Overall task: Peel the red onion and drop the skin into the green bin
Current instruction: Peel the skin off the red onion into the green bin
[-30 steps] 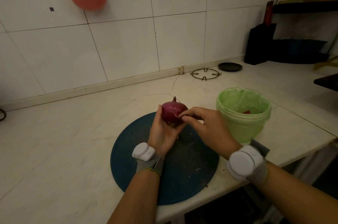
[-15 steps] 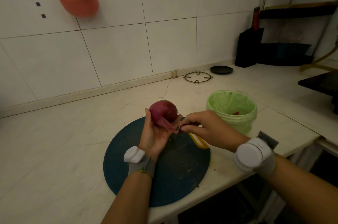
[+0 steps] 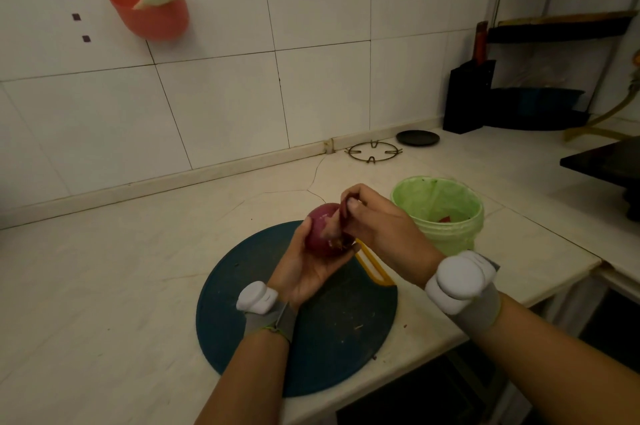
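Surface [image 3: 104, 272] of pale stone carries a round dark cutting board [image 3: 242, 320], and the green bin [image 3: 450, 237] stands just beside the board's far right edge. Above the board the left hand [image 3: 304, 272] cups the red onion [image 3: 322, 234] from below, fingers curled around it. Half a second ago the right hand [image 3: 384, 230] pinched a skin strip low, beside the onion; now it has risen, its fingers closed on the skin strip [image 3: 343, 213] above the onion's right side. The onion's frayed end now points toward the camera and right, its long axis tilted. A yellow-handled tool [image 3: 375, 272] lies on the board beneath the right wrist.
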`<state>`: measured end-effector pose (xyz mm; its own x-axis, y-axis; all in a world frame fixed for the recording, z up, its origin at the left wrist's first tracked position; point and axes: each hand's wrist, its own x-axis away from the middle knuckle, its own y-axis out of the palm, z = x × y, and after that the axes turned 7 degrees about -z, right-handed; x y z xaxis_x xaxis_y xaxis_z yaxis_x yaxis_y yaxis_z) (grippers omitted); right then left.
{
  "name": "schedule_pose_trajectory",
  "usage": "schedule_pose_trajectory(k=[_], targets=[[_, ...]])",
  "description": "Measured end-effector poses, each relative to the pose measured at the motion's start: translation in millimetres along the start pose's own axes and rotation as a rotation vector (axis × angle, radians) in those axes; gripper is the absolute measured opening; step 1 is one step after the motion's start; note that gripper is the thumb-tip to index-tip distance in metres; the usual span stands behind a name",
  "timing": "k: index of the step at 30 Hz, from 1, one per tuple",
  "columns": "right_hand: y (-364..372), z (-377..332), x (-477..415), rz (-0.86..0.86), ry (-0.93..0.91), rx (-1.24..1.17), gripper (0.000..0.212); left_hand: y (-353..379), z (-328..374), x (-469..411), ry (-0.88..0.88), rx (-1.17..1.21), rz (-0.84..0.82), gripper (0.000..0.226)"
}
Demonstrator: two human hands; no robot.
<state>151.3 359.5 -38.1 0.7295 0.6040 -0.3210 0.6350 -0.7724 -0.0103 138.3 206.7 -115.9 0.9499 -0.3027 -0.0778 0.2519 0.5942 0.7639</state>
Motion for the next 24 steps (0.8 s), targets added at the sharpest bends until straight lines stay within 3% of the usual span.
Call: schedule_pose_trajectory(k=[2,7,12,20,22,24], targets=[[4,3,-4,0.052,0.018,-0.088,0.014,-1,0,-1,0.029,0.001,-0.014,0.090],[10,13,-12,0.182,0.196,0.116,0.019,-1,-2,-3,0.064,-0.044,0.010,0.094],[18,10,-5,0.144,0.471,-0.174,0.023,-7,1,-6,0.066,-0.057,0.112,0.113],[-40,-35,-2,0.469,0.074,0.649,0.010,-3,4,0,0.028,-0.115,-0.021,0.100],[-65,-40,0,0.519,0.103,0.785,0.012,-3,4,0,0.021,-0.105,-0.057,0.097],[-85,-37,1,0.485,0.298,0.963,0.018,-2,3,0,0.001,-0.090,-0.097,0.096]])
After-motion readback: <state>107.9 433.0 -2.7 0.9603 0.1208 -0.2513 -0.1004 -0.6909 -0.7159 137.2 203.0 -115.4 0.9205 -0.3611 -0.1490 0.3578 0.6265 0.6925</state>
